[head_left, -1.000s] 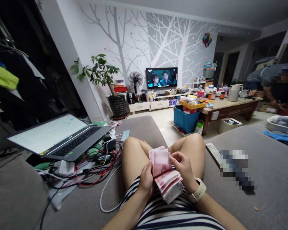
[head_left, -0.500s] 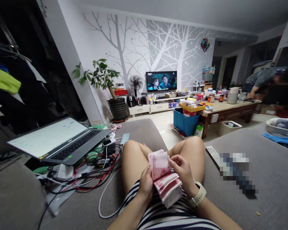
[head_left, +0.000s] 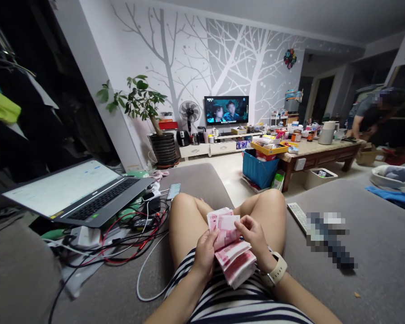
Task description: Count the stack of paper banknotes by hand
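Note:
A thick stack of pink banknotes rests in my lap above my crossed legs. My left hand is closed round the stack's left side, thumb on the upper notes. My right hand, with a pale watch on the wrist, pinches the top note's right edge, which is bent upward. I sit on a grey sofa in a striped garment.
An open laptop lies to my left over a tangle of red, black and white cables, with a phone beside it. A remote lies to my right. A cluttered coffee table and another person are beyond.
My fingers keep flicking the upper notes while the stack stays in my lap. The person at the far right has straightened up from bending over the table.

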`<move>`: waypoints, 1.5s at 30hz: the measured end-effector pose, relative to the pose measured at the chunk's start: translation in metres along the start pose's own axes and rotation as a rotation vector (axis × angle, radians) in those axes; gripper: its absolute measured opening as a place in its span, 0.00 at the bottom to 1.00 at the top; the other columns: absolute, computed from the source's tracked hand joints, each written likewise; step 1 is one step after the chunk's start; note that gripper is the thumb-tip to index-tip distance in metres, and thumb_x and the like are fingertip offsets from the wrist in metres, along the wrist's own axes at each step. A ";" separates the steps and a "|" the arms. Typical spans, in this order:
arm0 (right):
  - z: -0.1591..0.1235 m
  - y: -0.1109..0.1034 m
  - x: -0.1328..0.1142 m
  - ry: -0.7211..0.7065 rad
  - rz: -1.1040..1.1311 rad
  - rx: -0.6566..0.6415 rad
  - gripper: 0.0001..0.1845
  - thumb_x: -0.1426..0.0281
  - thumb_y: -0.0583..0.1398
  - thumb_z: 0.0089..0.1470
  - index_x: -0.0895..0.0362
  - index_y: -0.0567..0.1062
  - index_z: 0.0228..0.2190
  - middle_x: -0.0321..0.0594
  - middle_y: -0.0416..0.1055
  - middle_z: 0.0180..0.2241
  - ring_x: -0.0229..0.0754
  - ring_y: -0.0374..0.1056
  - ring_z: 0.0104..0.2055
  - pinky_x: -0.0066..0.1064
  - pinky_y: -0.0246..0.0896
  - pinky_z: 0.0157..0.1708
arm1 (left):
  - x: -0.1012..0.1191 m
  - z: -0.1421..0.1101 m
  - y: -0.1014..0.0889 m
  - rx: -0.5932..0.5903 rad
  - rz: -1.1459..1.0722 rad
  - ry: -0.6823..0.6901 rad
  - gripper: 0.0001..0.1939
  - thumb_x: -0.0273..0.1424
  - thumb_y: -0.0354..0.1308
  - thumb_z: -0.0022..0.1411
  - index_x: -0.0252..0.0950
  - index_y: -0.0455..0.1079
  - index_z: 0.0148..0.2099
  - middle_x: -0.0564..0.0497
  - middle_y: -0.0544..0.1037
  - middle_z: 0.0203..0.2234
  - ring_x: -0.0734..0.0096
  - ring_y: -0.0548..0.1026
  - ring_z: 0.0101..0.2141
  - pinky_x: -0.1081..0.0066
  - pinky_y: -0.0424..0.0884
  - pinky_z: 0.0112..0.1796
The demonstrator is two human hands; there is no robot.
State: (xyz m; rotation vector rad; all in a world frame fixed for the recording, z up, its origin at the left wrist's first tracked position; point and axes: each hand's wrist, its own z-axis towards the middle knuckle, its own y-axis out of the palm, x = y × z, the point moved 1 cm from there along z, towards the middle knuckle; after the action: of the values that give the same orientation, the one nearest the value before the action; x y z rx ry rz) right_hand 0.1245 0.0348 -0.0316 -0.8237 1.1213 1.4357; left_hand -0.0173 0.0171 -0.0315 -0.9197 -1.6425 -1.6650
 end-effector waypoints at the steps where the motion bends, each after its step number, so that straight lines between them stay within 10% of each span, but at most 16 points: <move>1: 0.000 0.000 0.001 0.001 -0.012 -0.008 0.23 0.51 0.65 0.48 0.56 0.66 0.20 0.31 0.61 0.19 0.35 0.56 0.23 0.28 0.54 0.25 | 0.000 0.000 0.000 0.009 0.000 0.000 0.15 0.35 0.66 0.49 0.33 0.77 0.39 0.45 0.83 0.31 0.55 0.81 0.34 0.60 0.75 0.40; 11: -0.003 0.000 -0.006 -0.008 -0.011 -0.031 0.20 0.55 0.63 0.51 0.57 0.67 0.21 0.32 0.62 0.20 0.35 0.56 0.24 0.28 0.52 0.26 | 0.000 0.006 -0.004 0.182 0.064 0.116 0.15 0.40 0.64 0.46 0.33 0.76 0.31 0.48 0.82 0.26 0.58 0.79 0.32 0.63 0.74 0.38; 45: -0.004 0.001 -0.010 -0.011 0.045 -0.001 0.20 0.55 0.66 0.49 0.56 0.67 0.24 0.29 0.61 0.20 0.33 0.54 0.22 0.27 0.50 0.23 | 0.004 -0.002 0.004 0.032 -0.066 -0.019 0.14 0.33 0.68 0.48 0.31 0.76 0.37 0.43 0.83 0.31 0.55 0.81 0.37 0.62 0.76 0.39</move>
State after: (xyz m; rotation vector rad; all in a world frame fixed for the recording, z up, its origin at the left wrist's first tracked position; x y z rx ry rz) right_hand 0.1246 0.0280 -0.0230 -0.7950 1.1376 1.4761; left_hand -0.0160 0.0153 -0.0259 -0.8774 -1.7241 -1.6733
